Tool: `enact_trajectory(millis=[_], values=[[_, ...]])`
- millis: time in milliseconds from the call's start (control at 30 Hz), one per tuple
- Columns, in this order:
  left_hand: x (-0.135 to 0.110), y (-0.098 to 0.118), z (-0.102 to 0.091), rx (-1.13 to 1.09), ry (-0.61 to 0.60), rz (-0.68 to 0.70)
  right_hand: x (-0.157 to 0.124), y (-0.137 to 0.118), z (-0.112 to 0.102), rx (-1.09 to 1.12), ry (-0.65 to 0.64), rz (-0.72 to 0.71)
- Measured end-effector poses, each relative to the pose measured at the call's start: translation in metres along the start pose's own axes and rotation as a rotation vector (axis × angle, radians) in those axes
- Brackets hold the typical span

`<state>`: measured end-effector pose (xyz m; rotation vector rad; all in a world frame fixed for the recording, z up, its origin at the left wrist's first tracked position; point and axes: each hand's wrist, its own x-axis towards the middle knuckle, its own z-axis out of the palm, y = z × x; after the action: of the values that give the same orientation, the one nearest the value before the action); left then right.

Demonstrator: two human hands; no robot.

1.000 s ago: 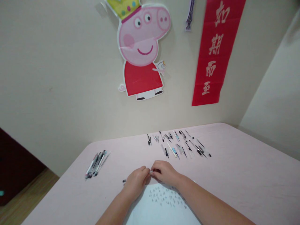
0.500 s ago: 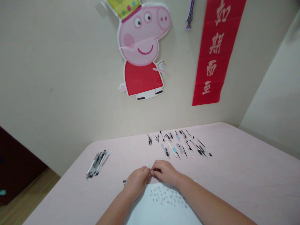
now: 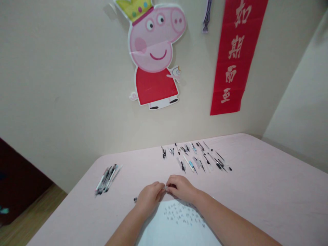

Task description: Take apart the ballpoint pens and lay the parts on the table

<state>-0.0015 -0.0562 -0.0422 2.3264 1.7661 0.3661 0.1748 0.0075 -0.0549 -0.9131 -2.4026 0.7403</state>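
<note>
A small pale piece [image 3: 166, 188] is pinched by the fingertips of the left hand [image 3: 150, 197] and the right hand [image 3: 181, 187], just past the far edge of the written-on paper [image 3: 176, 234]. On the pink cloth [image 3: 258, 181], pens [image 3: 107, 179] are bunched at the left and pen parts [image 3: 191, 164] are spread near the wall [image 3: 77, 119].

Pink-covered table [image 3: 256, 177]: pens [image 3: 107, 179] bunched at left, pen parts [image 3: 191, 166] scattered toward far edge, dark-marked white sheet [image 3: 176, 234] nearest.

A pale wall [image 3: 77, 85] is hung with a crowned Peppa Pig cutout [image 3: 156, 82] and a red Chinese-character banner [image 3: 237, 65] above a pink-covered table [image 3: 258, 171], and wood-grain flooring [image 3: 43, 206] is glimpsed at lower left.
</note>
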Motion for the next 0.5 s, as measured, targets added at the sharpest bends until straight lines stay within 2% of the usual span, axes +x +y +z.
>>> enact_trajectory(millis=[200,333,500], values=[[0.0,-0.004,0.003,-0.082,0.035,0.013,0.001,0.002,0.003,0.003,0.036,0.009],[-0.002,-0.01,0.006,-0.119,0.103,-0.027,0.002,0.006,0.006,-0.007,0.131,0.045],[0.0,-0.012,0.008,-0.108,0.15,-0.074,0.002,0.009,0.002,-0.162,0.177,0.146]])
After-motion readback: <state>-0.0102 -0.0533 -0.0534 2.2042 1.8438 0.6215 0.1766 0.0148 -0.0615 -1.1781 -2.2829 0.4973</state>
